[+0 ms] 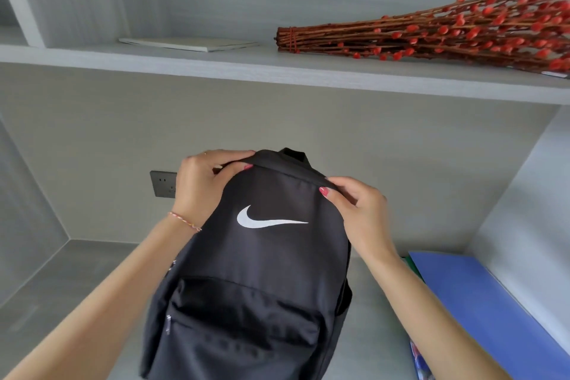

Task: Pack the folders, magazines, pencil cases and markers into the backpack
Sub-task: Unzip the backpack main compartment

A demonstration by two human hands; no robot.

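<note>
On the grey desk [77, 281], a black backpack [256, 271] is stood upright with its white logo turned toward the camera. Behind it at left, a dark wall socket [162, 183] is seen. The backpack's top left edge is pinched by the left hand [203, 185], and its top right edge is gripped by the right hand [357, 210]. At right, a blue folder [481, 296] is laid flat on the desk. On the shelf [277, 71] above, a thin booklet [188, 43] and a bundle of red-budded twigs [431, 34] are laid.
</note>
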